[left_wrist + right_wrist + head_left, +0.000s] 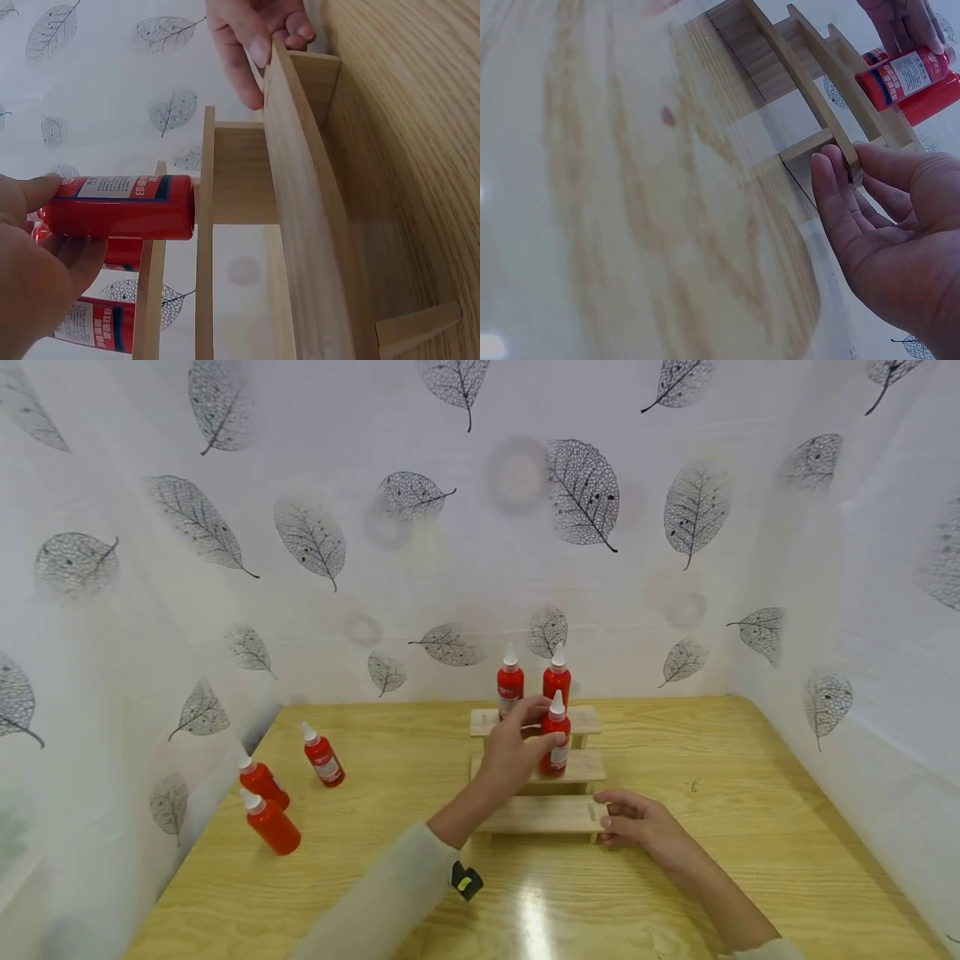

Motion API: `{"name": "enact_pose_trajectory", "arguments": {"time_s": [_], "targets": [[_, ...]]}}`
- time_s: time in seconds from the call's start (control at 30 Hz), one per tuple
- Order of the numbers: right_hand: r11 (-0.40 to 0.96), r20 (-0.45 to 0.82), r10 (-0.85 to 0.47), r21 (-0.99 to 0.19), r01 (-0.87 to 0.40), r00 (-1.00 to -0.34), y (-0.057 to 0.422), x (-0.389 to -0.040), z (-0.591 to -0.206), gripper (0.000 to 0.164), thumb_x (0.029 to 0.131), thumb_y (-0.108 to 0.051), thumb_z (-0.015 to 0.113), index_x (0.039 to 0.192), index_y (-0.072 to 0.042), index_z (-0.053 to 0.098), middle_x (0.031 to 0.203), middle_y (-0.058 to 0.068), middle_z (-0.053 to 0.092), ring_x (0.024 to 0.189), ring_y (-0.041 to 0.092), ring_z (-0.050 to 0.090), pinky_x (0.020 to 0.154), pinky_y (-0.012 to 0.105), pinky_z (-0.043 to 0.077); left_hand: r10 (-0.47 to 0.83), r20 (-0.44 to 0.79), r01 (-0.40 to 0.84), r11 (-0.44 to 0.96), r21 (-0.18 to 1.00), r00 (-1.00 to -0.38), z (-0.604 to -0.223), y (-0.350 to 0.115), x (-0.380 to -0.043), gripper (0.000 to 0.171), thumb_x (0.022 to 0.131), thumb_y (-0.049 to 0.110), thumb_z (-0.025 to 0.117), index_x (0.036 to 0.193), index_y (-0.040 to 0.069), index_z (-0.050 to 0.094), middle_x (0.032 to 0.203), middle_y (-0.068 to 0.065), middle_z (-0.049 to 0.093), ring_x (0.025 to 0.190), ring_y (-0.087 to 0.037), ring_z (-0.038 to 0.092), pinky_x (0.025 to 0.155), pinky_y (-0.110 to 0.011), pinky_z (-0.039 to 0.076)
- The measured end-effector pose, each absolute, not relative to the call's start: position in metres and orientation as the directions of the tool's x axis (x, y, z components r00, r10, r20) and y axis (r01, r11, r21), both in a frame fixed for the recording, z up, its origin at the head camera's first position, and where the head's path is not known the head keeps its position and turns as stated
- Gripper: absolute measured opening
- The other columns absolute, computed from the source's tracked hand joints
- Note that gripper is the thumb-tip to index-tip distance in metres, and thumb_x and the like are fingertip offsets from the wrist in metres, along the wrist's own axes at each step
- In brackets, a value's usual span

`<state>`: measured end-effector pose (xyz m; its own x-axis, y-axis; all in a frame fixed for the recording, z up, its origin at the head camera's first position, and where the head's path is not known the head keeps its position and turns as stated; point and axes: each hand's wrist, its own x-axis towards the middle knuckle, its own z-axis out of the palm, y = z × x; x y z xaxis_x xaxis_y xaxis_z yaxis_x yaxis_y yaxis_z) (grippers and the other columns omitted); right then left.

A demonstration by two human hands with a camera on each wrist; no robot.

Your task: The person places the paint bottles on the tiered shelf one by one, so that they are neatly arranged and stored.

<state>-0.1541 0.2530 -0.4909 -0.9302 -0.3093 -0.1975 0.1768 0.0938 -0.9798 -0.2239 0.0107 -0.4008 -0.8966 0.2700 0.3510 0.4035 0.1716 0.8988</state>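
A three-step wooden rack [536, 815] stands on the table. My left hand [510, 750] holds a red squeeze bottle [555, 755] with a white pointed cap between thumb and fingers. The bottle is upright at the middle step, its base right at the board in the left wrist view. Behind it, two similar red bottles, one to the left [510, 683] and one to the right [557, 680], stand on the top step. My right hand [900, 217] pinches the right end of the lowest step between thumb and fingers.
On the left of the wooden table [405, 877] are three more red bottles: one farther back [326, 762], and a pair near the left edge, the rear one [262, 783] partly behind the front one [274, 828]. A leaf-patterned white curtain [465, 577] encloses the back and sides.
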Motion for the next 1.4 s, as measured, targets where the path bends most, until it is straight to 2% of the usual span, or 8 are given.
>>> {"name": "enact_pose_trajectory", "arguments": {"time_s": [0.53,0.77,0.93,1.2,1.4], "targets": [[0.096,-0.192,-0.299,-0.981,0.171,-0.935,0.252,-0.155,-0.49,0.061,0.098,-0.018,0.066,0.147,0.008,0.04,0.12,0.019,0.054,0.098,0.025,0.068,0.088,0.036,0.06,0.312,0.376,0.434,0.142,0.89,-0.873,-0.408,0.018,-0.229,0.042,0.094,0.007,0.071,0.133,0.013,0.055,0.126,-0.007,0.065,0.118,-0.019,0.063,0.102,-0.029,0.053],[0.095,-0.194,-0.297,-0.98,0.174,-0.935,0.252,-0.154,-0.49,0.061,0.098,-0.017,0.066,0.147,0.009,0.04,0.121,0.02,0.055,0.098,0.026,0.069,0.088,0.036,0.06,0.318,0.355,0.42,0.162,0.893,-0.879,-0.405,0.012,-0.227,0.052,0.094,0.011,0.072,0.142,0.018,0.052,0.133,-0.004,0.063,0.122,-0.019,0.06,0.103,-0.032,0.052],[0.088,-0.198,-0.299,-0.98,0.18,-0.934,0.252,-0.155,-0.49,0.061,0.098,-0.017,0.066,0.147,0.009,0.04,0.12,0.019,0.055,0.098,0.026,0.069,0.089,0.036,0.06,0.314,0.341,0.412,0.194,0.891,-0.886,-0.398,-0.004,-0.222,0.055,0.095,0.017,0.071,0.146,0.021,0.049,0.139,-0.003,0.06,0.126,-0.022,0.059,0.106,-0.036,0.051],[0.086,-0.2,-0.29,-0.979,0.183,-0.936,0.252,-0.154,-0.49,0.061,0.098,-0.017,0.066,0.147,0.009,0.04,0.119,0.017,0.055,0.098,0.024,0.069,0.089,0.036,0.06,0.296,0.383,0.444,0.175,0.879,-0.875,-0.401,-0.043,-0.212,0.055,0.095,0.019,0.071,0.146,0.015,0.05,0.136,-0.01,0.061,0.126,-0.031,0.058,0.106,-0.041,0.051],[0.087,-0.21,-0.28,-0.977,0.193,-0.937,0.25,-0.154,-0.49,0.062,0.097,-0.017,0.067,0.147,0.009,0.04,0.121,0.019,0.057,0.098,0.024,0.069,0.089,0.035,0.06,0.231,0.35,0.401,0.232,0.886,-0.908,-0.413,-0.081,-0.197,0.055,0.096,0.025,0.071,0.146,0.016,0.051,0.138,-0.008,0.059,0.126,-0.027,0.058,0.108,-0.042,0.049]]}}
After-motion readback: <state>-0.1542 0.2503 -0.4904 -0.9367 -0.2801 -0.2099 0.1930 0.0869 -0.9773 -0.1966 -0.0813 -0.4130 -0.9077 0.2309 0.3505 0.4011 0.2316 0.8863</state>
